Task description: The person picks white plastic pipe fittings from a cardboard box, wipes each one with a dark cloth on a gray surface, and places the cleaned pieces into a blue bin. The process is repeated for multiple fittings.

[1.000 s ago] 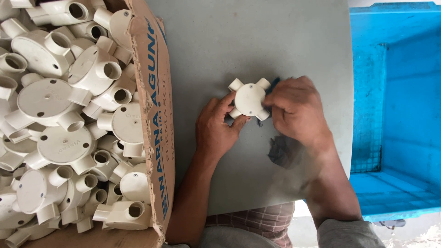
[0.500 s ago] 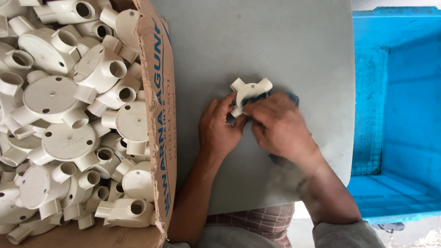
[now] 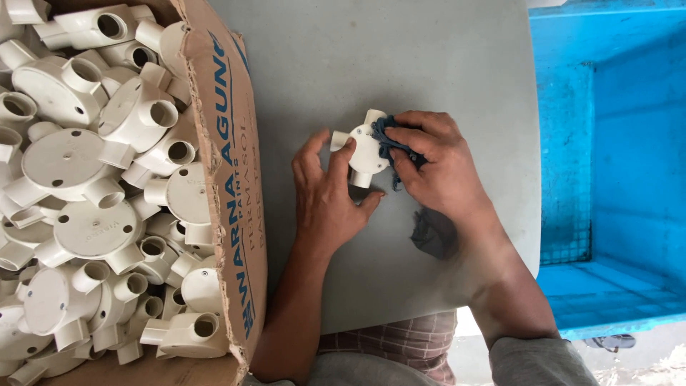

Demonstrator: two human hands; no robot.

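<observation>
A cream plastic junction box [image 3: 366, 150], round with short pipe stubs, lies on the grey table top [image 3: 400, 57]. My left hand [image 3: 330, 191] grips it from the left, fingers on its lid and thumb under a stub. My right hand [image 3: 437, 166] presses a dark blue-grey cloth [image 3: 391, 143] against the box's right side. The rest of the cloth [image 3: 433, 234] trails down under my right wrist.
A brown cardboard carton [image 3: 232, 179] at the left holds several more cream junction boxes [image 3: 86, 164]. A blue plastic crate [image 3: 614, 171] stands at the right beyond the table's edge. Checked cloth over my lap [image 3: 400, 350] shows at the near edge.
The box has turned in my left hand. My right hand with the cloth has shifted from covering the box's lower right to its right side, leaving more of the lid showing.
</observation>
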